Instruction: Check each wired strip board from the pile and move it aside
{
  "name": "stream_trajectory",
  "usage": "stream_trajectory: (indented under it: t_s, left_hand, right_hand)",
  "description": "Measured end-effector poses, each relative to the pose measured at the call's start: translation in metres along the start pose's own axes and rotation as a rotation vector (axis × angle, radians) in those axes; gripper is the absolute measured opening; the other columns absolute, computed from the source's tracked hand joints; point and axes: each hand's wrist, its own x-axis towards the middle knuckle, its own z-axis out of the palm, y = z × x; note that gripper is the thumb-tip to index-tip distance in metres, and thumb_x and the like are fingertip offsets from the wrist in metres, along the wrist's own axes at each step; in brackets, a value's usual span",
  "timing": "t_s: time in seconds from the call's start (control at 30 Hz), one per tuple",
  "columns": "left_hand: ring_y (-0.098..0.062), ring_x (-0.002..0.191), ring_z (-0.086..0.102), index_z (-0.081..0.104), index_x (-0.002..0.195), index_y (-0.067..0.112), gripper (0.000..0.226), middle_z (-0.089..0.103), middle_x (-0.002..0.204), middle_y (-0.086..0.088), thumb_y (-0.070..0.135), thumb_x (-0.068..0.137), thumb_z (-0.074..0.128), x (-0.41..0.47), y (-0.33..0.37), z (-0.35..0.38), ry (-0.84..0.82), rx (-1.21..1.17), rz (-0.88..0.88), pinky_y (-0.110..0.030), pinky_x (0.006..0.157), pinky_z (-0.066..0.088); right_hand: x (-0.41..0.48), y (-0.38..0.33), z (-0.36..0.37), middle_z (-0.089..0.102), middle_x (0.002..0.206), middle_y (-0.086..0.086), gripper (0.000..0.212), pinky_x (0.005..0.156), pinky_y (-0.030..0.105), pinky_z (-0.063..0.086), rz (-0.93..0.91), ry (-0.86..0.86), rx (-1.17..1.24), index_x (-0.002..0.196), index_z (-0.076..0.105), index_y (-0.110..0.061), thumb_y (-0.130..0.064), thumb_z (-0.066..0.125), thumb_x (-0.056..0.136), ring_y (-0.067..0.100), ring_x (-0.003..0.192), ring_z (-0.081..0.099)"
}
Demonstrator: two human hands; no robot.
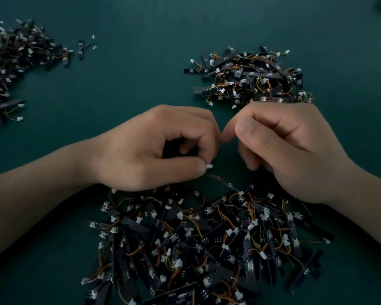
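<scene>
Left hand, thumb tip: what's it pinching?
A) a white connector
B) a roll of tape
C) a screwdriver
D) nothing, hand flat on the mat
A: the left hand pinches a small white connector at its thumb tip, just above the near pile.

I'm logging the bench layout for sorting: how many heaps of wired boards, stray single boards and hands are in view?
Heaps of wired strip boards: 3 (near heap, far right heap, far left heap)
Stray single board: 1
Hands: 2 (left hand pinching a white connector, right hand)
Total: 6
</scene>
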Motion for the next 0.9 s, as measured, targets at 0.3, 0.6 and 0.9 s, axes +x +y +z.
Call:
stream_trajectory:
  t_s: [0.3, 0.6, 0.9]
  left_hand:
    - [-0.035, 0.065, 0.051, 0.061, 0.092, 0.009, 0.02, 0.06, 0.078, -0.017, 0.027, 0.099, 0.055, -0.0009, -0.0036, 0.003, 0.212, -0.043, -0.067, -0.047, 0.058, 0.043]
    - [-0.036, 0.061, 0.048, 0.064, 0.097, 0.008, 0.027, 0.059, 0.076, -0.019, 0.032, 0.101, 0.052, -0.0015, -0.0023, 0.0019, 0.194, -0.1, -0.067, -0.047, 0.055, 0.039]
    - [-0.02, 0.063, 0.067, 0.078, 0.089, 0.018, 0.023, 0.073, 0.076, 0.007, 0.03, 0.101, 0.063, 0.0007, -0.0042, 0.0059, 0.179, 0.049, -0.044, -0.039, 0.054, 0.049]
  right_hand:
    - [-0.0012, -0.0061, 0.0005, 0.05, 0.054, -0.01, 0.036, 0.047, 0.013, 0.028, -0.068, -0.17, 0.006, 0.088, 0.07, -0.009, -0.04, 0.054, 0.098, 0.004, 0.044, 0.043]
    - [-0.0009, -0.0023, 0.0014, 0.061, 0.061, -0.004, 0.035, 0.049, 0.024, 0.04, -0.077, -0.076, -0.081, 0.085, 0.071, -0.013, -0.027, 0.047, 0.106, 0.016, 0.051, 0.057]
    - [-0.0009, -0.0017, 0.0043, 0.054, 0.056, 0.001, 0.051, 0.043, 0.027, 0.034, -0.081, -0.069, -0.039, 0.073, 0.07, -0.009, -0.036, 0.043, 0.107, 0.018, 0.047, 0.049]
